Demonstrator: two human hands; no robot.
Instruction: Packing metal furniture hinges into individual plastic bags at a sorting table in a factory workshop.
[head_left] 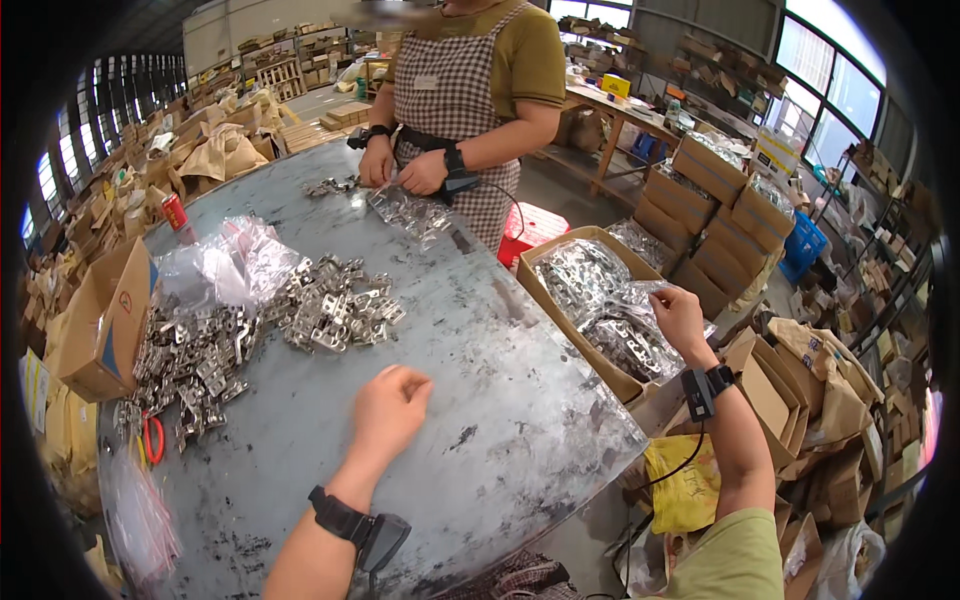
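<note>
The right hand (680, 316) grips a plastic bag (622, 342) in the right box (572, 332); the left hand (390, 408), grip loosely closed, hovers over the worktop (520, 420). Metal parts (335, 305) lie left; 1 co-worker (450, 90) stands far.

Worn on the worker's head, a wide fisheye camera looks down and ahead across a smudged, flat grey counter (480, 350), straight edges bowing toward its dark round rim. The worker's bare left hand (390, 412) and bare right hand (682, 322) appear close; a co-worker in a brown-and-white checked apron (455, 90) stands farther off, cropped at the upper edge.
</note>
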